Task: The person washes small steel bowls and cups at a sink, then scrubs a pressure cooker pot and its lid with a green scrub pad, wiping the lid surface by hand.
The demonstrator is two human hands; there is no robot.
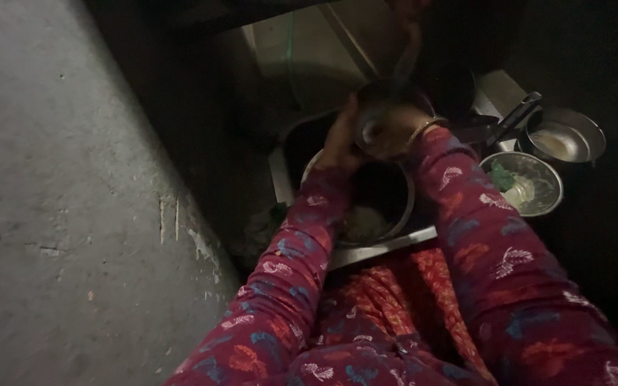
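My left hand (339, 143) and my right hand (395, 136) hold a round dark metal pot (388, 107) between them, above a large steel bowl (403, 214) that sits in a small sink (280, 179). The left hand grips the pot's left side; the right hand, with a gold bangle at the wrist, is pressed against its lower right side. Something pale lies in the bottom of the steel bowl. Both arms wear maroon patterned sleeves. The scene is very dark, so finger detail is hard to see.
A steel bowl with a green scrubber and pale residue (527, 184) sits at the right. Behind it is a steel pan (565, 136) with a dark handle. A grey concrete wall (59, 200) fills the left side.
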